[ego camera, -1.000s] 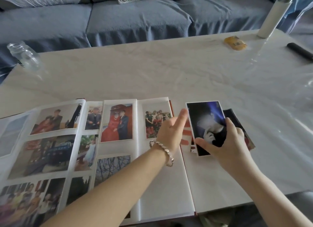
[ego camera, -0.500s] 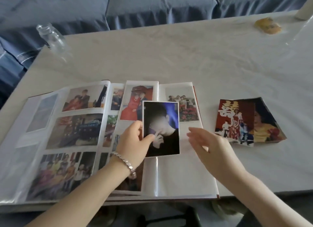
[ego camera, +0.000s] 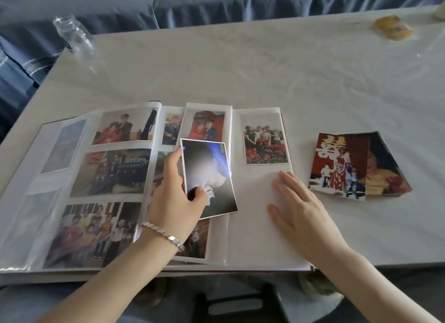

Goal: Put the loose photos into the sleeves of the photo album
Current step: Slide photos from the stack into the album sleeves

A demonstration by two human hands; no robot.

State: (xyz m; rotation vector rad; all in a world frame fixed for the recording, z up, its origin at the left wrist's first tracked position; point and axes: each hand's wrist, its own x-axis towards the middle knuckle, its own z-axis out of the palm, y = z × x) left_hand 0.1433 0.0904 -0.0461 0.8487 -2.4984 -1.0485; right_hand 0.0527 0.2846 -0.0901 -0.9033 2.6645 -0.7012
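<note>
Photo [ego camera: 212, 178] shifted over album [ego camera: 255, 214]; left hand [ego camera: 175, 199] grip at lower-left edge.

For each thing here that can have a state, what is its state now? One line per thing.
photo album: open, lying flat on the table.
dark photo: held in the left hand's grip, not yet in a sleeve.
right hand: open, flat on the right album page.
loose photos: small stack on the table, right of the album.
glass jar: no lid visible.
</note>
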